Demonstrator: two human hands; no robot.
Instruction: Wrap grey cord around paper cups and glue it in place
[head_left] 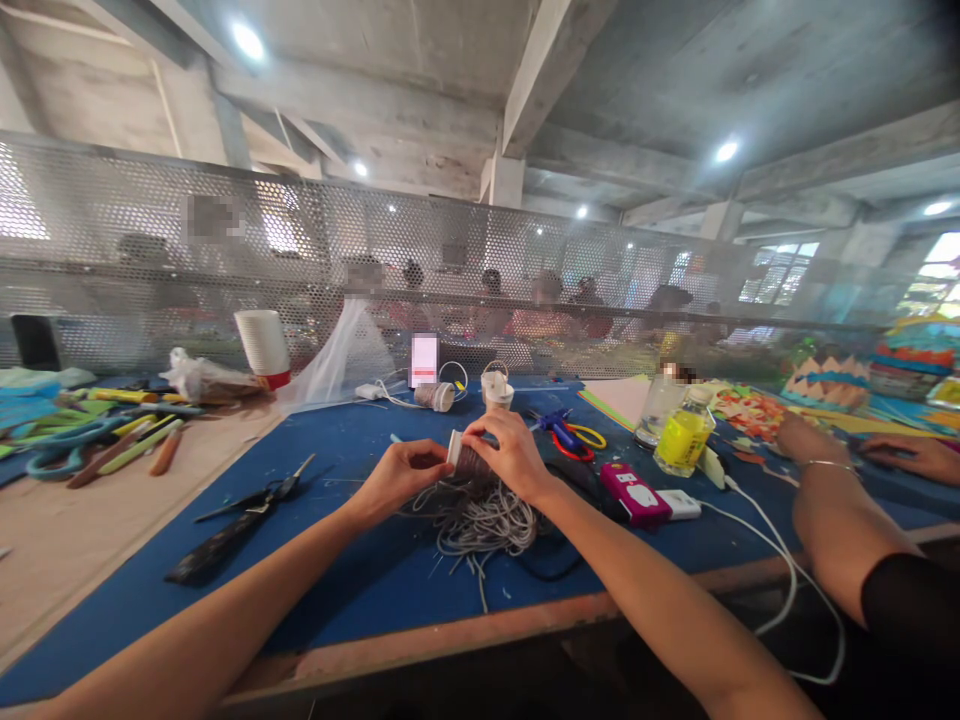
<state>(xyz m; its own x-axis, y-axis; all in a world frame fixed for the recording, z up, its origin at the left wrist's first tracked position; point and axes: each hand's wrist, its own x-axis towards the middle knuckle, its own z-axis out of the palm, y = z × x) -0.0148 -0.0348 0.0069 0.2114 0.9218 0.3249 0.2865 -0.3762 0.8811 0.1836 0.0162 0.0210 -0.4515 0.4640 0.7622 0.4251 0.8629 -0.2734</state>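
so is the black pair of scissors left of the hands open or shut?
Open: the black scissors lie flat on the blue mat, blades splayed apart.

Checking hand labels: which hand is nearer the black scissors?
Left. The left hand is just right of the black scissors, on the cup's near end. The right hand grips the cup from its far side, farther right.

**Colours across the blue table**

Deep blue mat (360,570) over the table, rust-orange along its near edge. Grey-white cord (480,520) heaped mid-mat under a brownish wrapped cup (466,460). Black scissors (247,510) toward the left edge. Magenta box (634,492), yellow-filled bottle (684,435) toward the right. White paper cups, red-based (262,345), at the far-left corner.
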